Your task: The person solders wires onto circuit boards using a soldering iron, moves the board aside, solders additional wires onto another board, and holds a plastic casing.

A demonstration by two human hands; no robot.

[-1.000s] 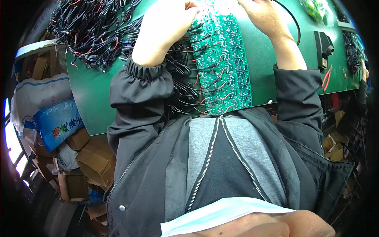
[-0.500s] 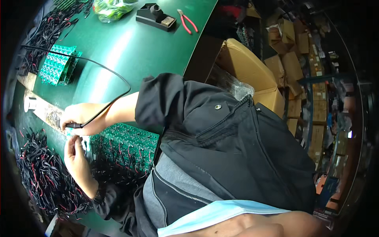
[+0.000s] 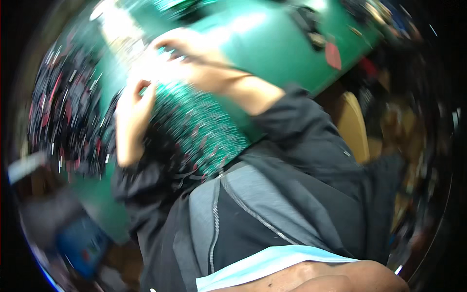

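Motion smears this view. My right hand (image 3: 194, 56) is closed around a soldering iron whose handle is mostly lost in glare; its dark cable (image 3: 236, 74) crosses my wrist. Close below it, my left hand (image 3: 132, 109) has its thumb and fingers drawn together in a pinch; what they hold is too blurred to tell. Under and beside both hands lies a panel of green circuit boards (image 3: 209, 129) with red and black wires on it. A big heap of black and red wires (image 3: 68, 112) sits to the left of my left hand.
On the green table (image 3: 277, 58) are a black iron stand (image 3: 307, 27) and red-handled cutters (image 3: 333, 54). More green boards (image 3: 177, 6) stand at the far edge of view. A cardboard box (image 3: 354, 126) is at the right, beyond the table edge. Something blue (image 3: 82, 246) shows at lower left.
The whole view has swung, so table, hands and boards appear higher and farther right. Both hands stay close together, with the left a little farther from the right.
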